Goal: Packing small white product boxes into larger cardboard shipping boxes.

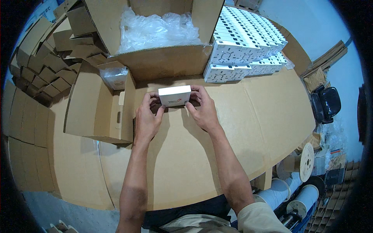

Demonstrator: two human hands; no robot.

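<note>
Right now, from your head camera, you hold a small white box (175,95) between both hands above the cardboard-covered bench (248,116). Your left hand (147,118) grips its left end, your right hand (203,108) its right end, fingers closed on it. An open carton (99,112) lies just left; stacked white boxes (244,46) sit behind to the right.

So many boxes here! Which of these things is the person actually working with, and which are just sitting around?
In hand:
left hand
right hand
small white box, held between both
open brown carton beside the left hand

Lying about:
stacked white boxes
big carton with plastic liner
folded cartons
spools
</note>
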